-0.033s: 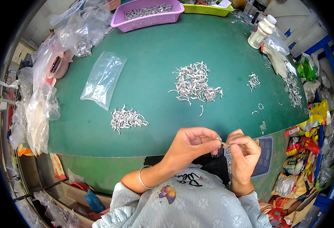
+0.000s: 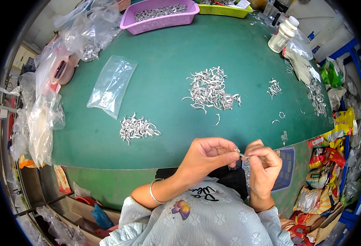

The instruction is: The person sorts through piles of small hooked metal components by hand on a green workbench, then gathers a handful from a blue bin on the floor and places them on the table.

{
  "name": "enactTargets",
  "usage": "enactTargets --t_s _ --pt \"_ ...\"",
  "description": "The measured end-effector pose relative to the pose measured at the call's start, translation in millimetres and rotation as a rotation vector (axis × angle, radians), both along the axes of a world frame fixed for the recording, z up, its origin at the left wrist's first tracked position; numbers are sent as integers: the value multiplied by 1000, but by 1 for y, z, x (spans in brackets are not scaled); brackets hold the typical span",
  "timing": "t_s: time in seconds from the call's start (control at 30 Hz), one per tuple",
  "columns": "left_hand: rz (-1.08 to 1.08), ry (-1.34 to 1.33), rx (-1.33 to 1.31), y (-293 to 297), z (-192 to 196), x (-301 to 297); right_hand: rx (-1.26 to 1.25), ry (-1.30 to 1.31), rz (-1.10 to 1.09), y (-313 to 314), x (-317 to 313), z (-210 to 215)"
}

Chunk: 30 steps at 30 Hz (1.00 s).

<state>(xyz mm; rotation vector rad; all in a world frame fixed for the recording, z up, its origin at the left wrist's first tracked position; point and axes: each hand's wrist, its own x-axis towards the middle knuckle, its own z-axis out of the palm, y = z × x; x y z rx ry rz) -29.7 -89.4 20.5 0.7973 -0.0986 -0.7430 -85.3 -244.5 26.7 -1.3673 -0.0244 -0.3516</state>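
A small curved silver metal piece point(image 2: 243, 156) is pinched between my two hands, just past the table's near edge. My left hand point(image 2: 213, 153) grips one end of it between thumb and forefinger. The other end sits in the fingertips of my right hand point(image 2: 264, 166). Beyond them on the green table point(image 2: 168, 49) lies a large pile of similar curved pieces point(image 2: 211, 90), with a single piece point(image 2: 217, 119) apart from it. A smaller pile point(image 2: 138, 128) is to the left, and a little cluster point(image 2: 274, 88) lies to the right.
A clear plastic bag point(image 2: 111, 86) lies flat at left. Pink point(image 2: 160, 25) and yellow-green baskets point(image 2: 223, 11) stand at the far edge. A white bottle point(image 2: 283, 35) is at far right. Below the table's right edge is a blue-grey basket point(image 2: 285, 170); packages point(image 2: 311, 199) fill the right side.
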Motion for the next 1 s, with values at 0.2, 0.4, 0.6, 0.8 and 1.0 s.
enactTargets --t_s 0.2,0.4,0.6,0.8,1.0 --pt "-5 -51 27 2 0 -1 -132 -64 -87 3 -1 -2" --pt "29 -180 34 4 6 -2 -315 -133 -186 5 -1 0" --pt "75 -257 -52 4 4 -4 -462 -219 -239 6 1 4" --pt "173 -396 0 2 4 -6 -459 -200 -205 4 -1 4" --pt "134 -228 1 4 8 -7 -151 -85 -98 5 0 -2"
